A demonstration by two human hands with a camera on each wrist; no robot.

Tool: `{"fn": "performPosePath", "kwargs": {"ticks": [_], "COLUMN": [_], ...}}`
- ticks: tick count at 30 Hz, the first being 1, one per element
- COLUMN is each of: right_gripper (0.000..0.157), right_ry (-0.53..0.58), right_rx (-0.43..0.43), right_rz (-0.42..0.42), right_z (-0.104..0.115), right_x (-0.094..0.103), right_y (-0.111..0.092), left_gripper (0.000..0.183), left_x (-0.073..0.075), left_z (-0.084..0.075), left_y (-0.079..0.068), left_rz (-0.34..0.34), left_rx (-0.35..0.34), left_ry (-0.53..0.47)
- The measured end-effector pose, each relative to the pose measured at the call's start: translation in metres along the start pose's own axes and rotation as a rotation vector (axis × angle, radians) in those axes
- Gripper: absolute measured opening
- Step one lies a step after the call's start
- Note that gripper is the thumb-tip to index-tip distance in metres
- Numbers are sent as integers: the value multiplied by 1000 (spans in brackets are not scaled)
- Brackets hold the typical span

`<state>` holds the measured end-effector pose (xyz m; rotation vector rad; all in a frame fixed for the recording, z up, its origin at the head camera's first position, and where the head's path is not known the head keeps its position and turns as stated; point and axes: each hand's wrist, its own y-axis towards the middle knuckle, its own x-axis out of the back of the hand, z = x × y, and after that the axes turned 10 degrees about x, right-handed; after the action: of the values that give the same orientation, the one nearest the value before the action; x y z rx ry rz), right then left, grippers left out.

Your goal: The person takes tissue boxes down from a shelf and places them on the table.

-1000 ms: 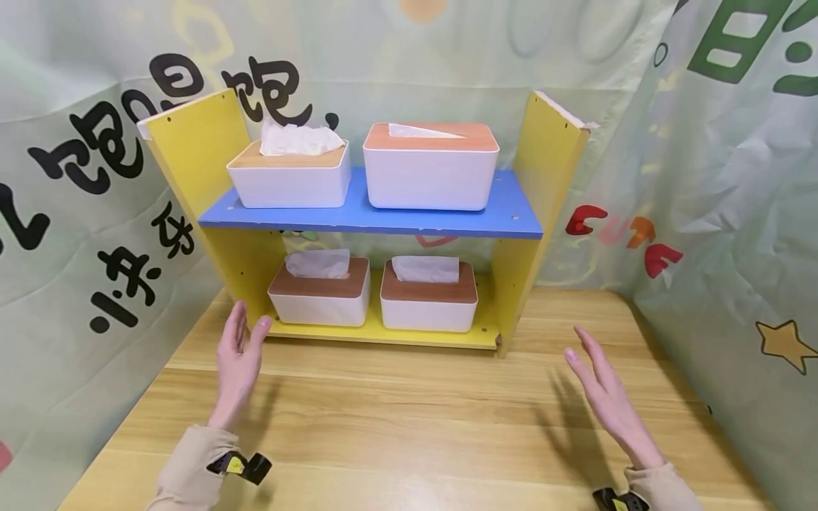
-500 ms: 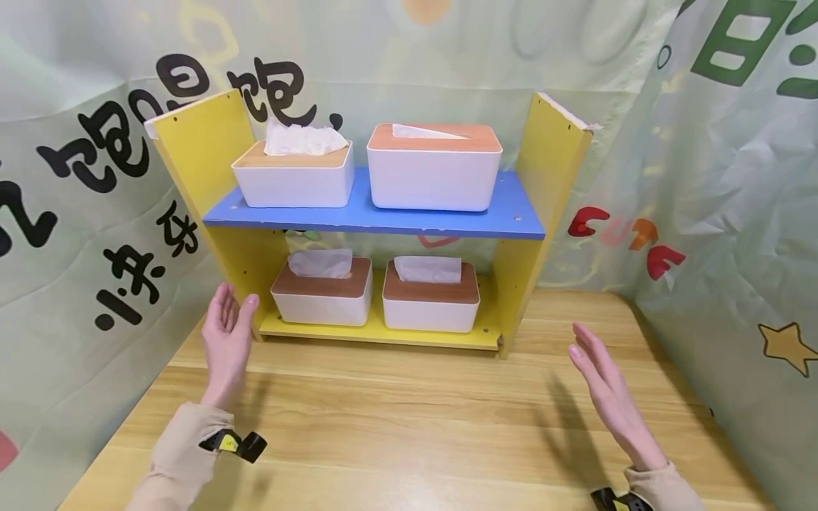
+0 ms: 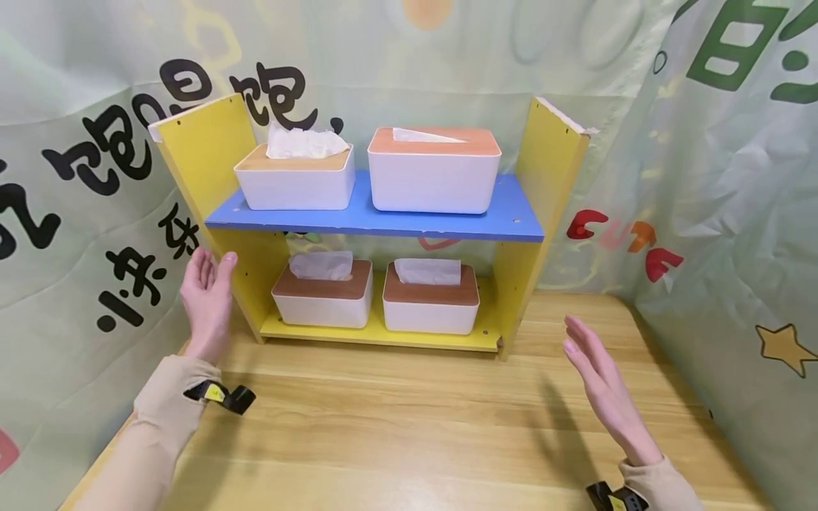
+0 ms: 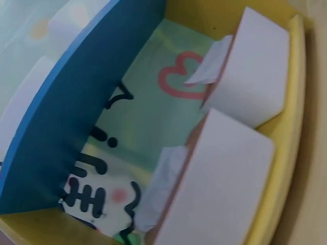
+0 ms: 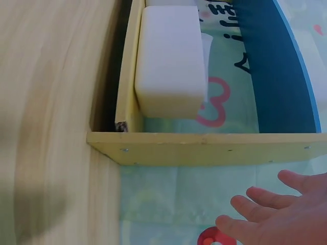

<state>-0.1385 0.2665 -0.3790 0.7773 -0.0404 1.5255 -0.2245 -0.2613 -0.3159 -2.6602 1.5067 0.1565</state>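
My left hand (image 3: 208, 305) is raised beside the left panel of a yellow and blue shelf (image 3: 377, 226), fingers loosely extended and holding nothing. To the right of the shelf, my right hand (image 3: 603, 387) hovers over the table with its fingers straight, also holding nothing. On the blue upper board stand a white tissue box with a light wood lid (image 3: 295, 186) and a taller white tissue box (image 3: 434, 181) with an orange-brown lid. Two white tissue boxes with brown lids, a left one (image 3: 324, 309) and a right one (image 3: 431, 316), sit on the yellow lower board. Tissue shows from every lid.
The shelf stands at the back of a wooden table (image 3: 396, 411). A printed cloth (image 3: 722, 213) hangs behind it and along both sides. Each wrist wears a black camera strap, such as the left strap (image 3: 220, 394).
My left hand has moved up and to the left, from in front of the shelf's lower left corner to beside its left panel. My right hand has barely shifted. The boxes stay put.
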Motion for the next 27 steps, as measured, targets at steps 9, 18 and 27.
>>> {"fn": "performPosePath", "kwargs": {"ticks": [9, 18, 27], "right_gripper": [55, 54, 53], "right_ry": [-6, 0, 31], "right_rx": [64, 93, 132], "right_rz": [-13, -18, -40], "right_z": [11, 19, 26], "right_x": [-4, -6, -4], "right_y": [9, 17, 30], "left_gripper": [75, 68, 54], "left_x": [-3, -4, -7], "left_z": [-26, -41, -56], "left_y": [21, 34, 46], "left_rz": [-29, -43, -42], "left_rx": [-42, -60, -22], "left_ry": [-24, -25, -12]}}
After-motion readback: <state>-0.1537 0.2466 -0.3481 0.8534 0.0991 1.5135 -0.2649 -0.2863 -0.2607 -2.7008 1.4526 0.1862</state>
